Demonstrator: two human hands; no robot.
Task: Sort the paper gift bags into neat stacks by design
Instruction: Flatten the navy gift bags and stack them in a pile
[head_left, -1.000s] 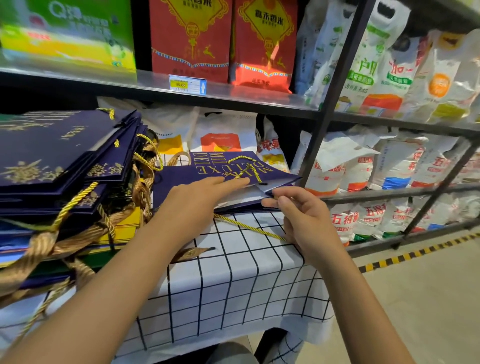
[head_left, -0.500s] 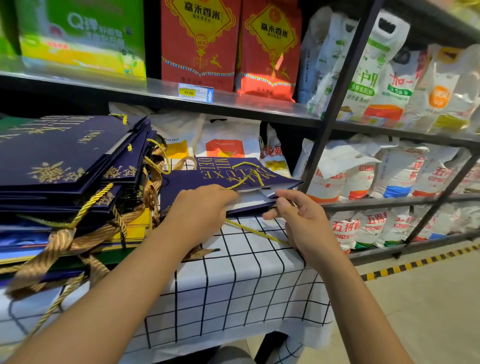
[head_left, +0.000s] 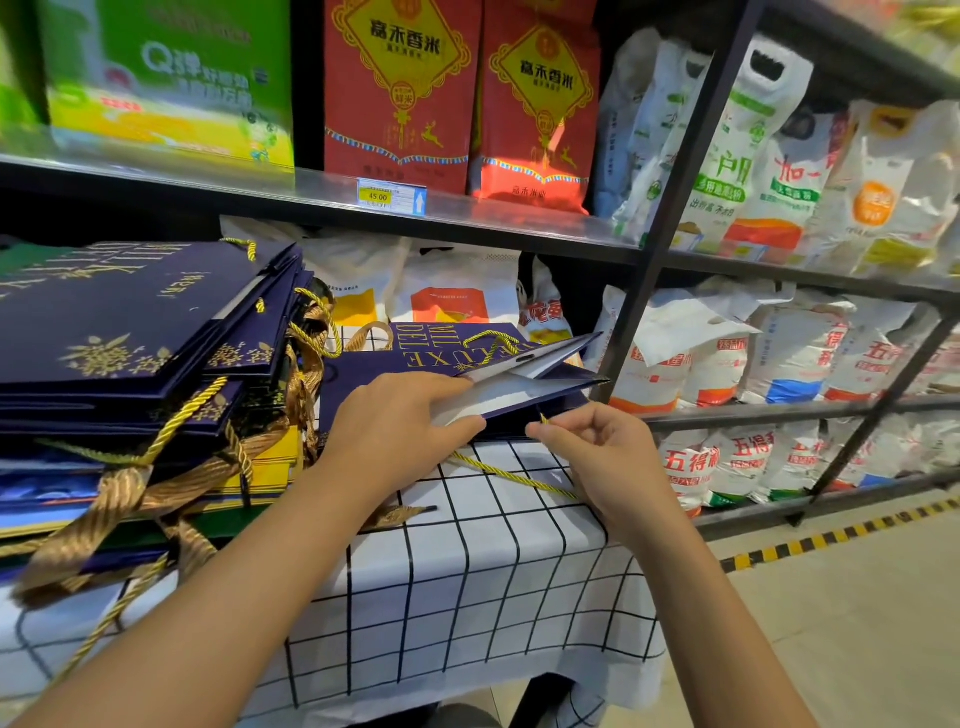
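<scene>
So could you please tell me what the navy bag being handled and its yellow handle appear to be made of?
The navy bag looks like matte coated paper: crisp folds, white inside, gold print. Its yellow handle seems to be twisted cord, showing spiral strands, possibly synthetic.

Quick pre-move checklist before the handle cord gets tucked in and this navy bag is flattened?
1. Left hand holds the navy bag: ok.
2. Right hand pinches the yellow cord: ok.
3. Bag mouth flat: not ok, gaping.
4. Cord inside bag: not ok, trailing over the checked cloth.
5. Big stack sorted by design: not ok, mixed colours below.
6. Second handle tucked: cannot tell.
</scene>
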